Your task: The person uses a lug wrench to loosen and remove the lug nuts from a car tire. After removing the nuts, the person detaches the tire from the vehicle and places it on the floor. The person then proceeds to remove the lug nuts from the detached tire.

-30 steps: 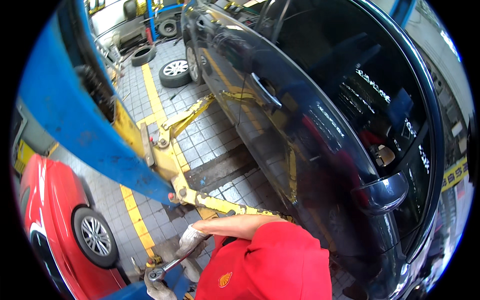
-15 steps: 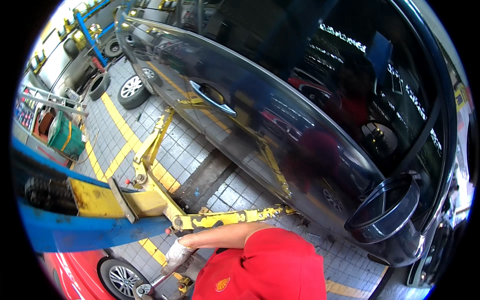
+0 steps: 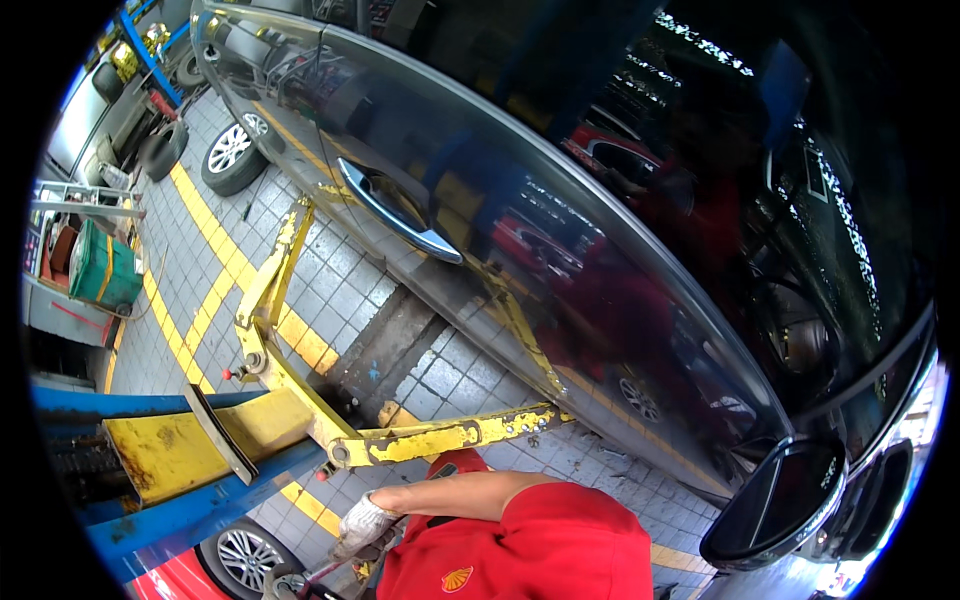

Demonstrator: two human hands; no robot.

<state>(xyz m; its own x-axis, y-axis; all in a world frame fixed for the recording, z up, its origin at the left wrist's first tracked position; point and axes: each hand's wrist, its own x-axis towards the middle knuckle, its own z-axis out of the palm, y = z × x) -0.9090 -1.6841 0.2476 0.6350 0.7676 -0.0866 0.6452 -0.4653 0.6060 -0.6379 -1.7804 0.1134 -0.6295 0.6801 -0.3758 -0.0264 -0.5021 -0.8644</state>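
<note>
Gloved and curled shut, my left hand (image 3: 362, 527) grips the handle of a metal ratchet wrench (image 3: 300, 578) low at the frame's bottom edge, just over the red car's wheel (image 3: 240, 553); my right hand is out of sight. Steel like this should feel stiff, heavy and maybe greasy, so I'd hold well back on the handle. Ahead, yellow lift arms (image 3: 440, 436) cross the grey tiled floor (image 3: 330, 290) under the raised dark car (image 3: 560, 230).

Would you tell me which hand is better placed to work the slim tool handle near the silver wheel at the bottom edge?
Left, probably. The gloved left hand reaches out on a bare forearm, and its fingers curl right beside the tool handle above the silver wheel. The right hand is out of view.
</note>
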